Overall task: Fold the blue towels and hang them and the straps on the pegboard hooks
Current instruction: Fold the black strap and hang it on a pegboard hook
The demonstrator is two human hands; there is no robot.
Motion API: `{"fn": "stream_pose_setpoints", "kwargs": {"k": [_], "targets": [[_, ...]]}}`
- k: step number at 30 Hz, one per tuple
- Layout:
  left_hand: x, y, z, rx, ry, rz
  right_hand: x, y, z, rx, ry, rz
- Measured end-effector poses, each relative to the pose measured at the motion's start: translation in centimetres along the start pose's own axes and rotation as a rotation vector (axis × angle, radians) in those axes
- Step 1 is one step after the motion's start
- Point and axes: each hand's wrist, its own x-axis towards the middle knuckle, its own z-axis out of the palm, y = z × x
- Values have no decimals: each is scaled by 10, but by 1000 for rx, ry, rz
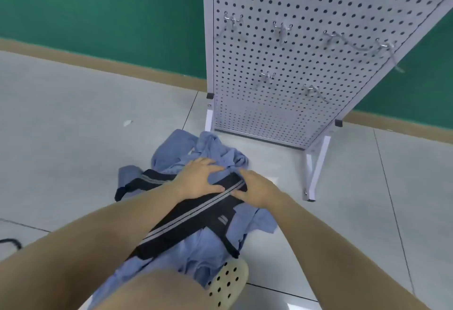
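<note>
A crumpled heap of blue towels [210, 147] lies on the floor in front of the pegboard [294, 64]. Black straps with grey stripes [196, 214] lie across the heap. My left hand [199, 179] rests flat with spread fingers on the towels and the upper end of a strap. My right hand [255, 188] touches the strap's end just to the right, fingers stretched along it. Bare metal hooks [282, 28] stick out of the pegboard.
The white pegboard stands on a metal leg [312, 174] to the right of the heap. My knee and a cream perforated shoe [228, 285] are at the bottom. A green wall with a tan skirting runs behind. A black cable [11, 242] lies at the left edge.
</note>
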Motion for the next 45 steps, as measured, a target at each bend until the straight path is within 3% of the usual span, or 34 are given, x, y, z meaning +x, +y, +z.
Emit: {"fn": "stream_pose_setpoints", "kwargs": {"k": [7, 12, 17, 27, 30, 37, 42, 45], "targets": [[-6, 6, -4, -98, 50, 19, -5, -10, -6, 307, 120, 121], [-14, 29, -36, -622, -10, -69, -24, -31, -72, 444, 439, 63], [-13, 71, -97, -793, 58, -16, -69, -59, -165, 640, 618, 82], [-61, 190, -228, -838, 69, 200, -213, -105, -268, 480, 933, -31], [-80, 238, -248, -857, 14, 240, -246, -116, -273, 466, 1014, -74], [-108, 298, -254, -1007, 204, 300, -296, -113, -241, 567, 1012, -161], [-110, 286, -245, -1142, 217, 291, -307, -79, -211, -30, 899, -206], [-109, 285, -241, -1256, 155, 273, -298, -83, -200, -76, 934, -229]]}}
